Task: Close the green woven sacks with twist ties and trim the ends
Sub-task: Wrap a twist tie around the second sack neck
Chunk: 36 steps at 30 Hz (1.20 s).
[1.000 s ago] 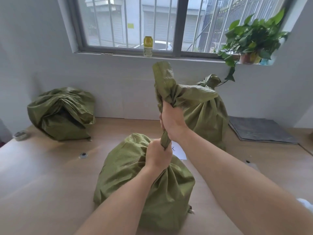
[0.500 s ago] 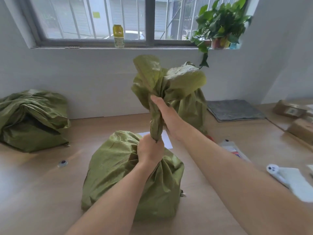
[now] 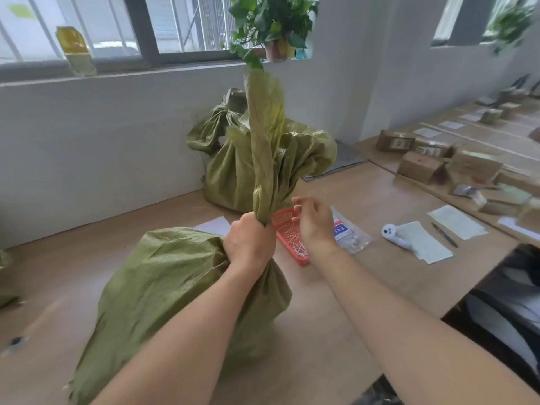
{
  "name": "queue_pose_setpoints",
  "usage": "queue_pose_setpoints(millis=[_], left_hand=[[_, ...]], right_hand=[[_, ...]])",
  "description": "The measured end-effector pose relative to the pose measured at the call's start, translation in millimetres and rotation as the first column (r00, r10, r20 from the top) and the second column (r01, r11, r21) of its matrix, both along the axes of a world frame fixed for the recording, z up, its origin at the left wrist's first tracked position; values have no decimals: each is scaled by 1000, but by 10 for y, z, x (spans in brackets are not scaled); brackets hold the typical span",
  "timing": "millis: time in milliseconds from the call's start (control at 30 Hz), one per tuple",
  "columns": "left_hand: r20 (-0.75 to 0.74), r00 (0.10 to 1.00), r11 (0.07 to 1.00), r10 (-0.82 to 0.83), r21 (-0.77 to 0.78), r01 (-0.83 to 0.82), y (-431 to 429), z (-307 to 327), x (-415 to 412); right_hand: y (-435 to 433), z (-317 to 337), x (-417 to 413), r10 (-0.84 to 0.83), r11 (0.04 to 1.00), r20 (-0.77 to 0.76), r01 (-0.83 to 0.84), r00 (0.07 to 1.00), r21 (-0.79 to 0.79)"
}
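The green woven sack (image 3: 175, 287) sits on the desk (image 3: 365, 287) right in front of the person, its gathered neck (image 3: 264, 141) standing upright above the body. The left hand (image 3: 249, 244) grips the neck in a fist at its base. The right hand (image 3: 314, 223) hangs just beside the neck with its fingers loosely curled, holding nothing that can be seen, above a red basket (image 3: 285, 226) of pale twist ties (image 3: 299, 248). Behind stands a second green sack (image 3: 230, 173) with a knotted top, against the wall. To the right of the basket lie a clear plastic packet (image 3: 350, 233), a white gadget (image 3: 393, 233), paper sheets (image 3: 423, 244) and a pen (image 3: 444, 233). Cardboard boxes (image 3: 420, 166) stand farther off.
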<state>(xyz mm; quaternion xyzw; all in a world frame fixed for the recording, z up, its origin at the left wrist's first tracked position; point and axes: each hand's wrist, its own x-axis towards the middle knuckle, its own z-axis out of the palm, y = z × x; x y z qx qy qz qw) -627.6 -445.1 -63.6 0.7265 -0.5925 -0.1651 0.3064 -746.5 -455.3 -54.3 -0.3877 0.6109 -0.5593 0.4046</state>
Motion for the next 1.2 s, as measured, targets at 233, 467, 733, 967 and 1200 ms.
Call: queue_pose_setpoints(millis=[233,467,733,967,1200], left_hand=[[98,995,997,-8,72,1,-307,-229,-880],[164,984,979,69,180,-98,-850,-550,-1742],[340,940,932,31,330,-151,-1479,-970,-2422],[438,899,895,-12,405,-185,-1909,-1210,-2767],[462,884,849,-76,494,-186,-2210,-1534,-3149]], right_hand=[[-290,-416,-926,-44,995,-91,52,995,82],[-710,-1198,-1726,-23,968,-63,38,998,247],[-1189,-1922,-2432,-20,904,-68,47,997,425],[-1534,-2472,-2700,-45,856,-73,76,996,511],[-1829,-2905,-2909,-13,816,-141,92,990,571]])
